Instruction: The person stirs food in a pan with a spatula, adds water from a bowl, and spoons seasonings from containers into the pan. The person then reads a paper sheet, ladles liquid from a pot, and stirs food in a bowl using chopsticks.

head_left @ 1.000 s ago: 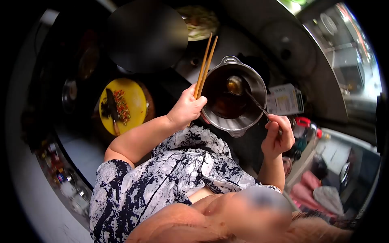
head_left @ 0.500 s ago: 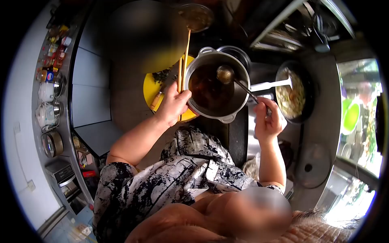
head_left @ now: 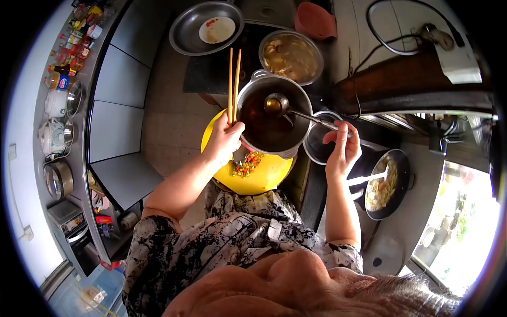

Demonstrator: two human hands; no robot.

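Observation:
My left hand (head_left: 226,140) grips the rim of a steel pot (head_left: 272,114) of dark liquid and also holds a pair of wooden chopsticks (head_left: 233,82) that point away from me. My right hand (head_left: 342,148) holds the long handle of a metal ladle (head_left: 277,105) whose bowl dips into the pot. The pot hangs above a yellow cutting board (head_left: 264,177) with chopped red and green vegetables (head_left: 247,165).
A pot of pale soup (head_left: 290,55) and a wide metal basin (head_left: 203,27) with a small plate lie beyond. A black pan of food (head_left: 384,185) with a white spatula sits at right. A small empty pot (head_left: 317,145) is under the ladle handle. Bottles line the left shelf (head_left: 63,68).
The view swung across the kitchen. The pot, chopsticks and ladle stayed in my hands and now hang over the yellow board, near the soup pot.

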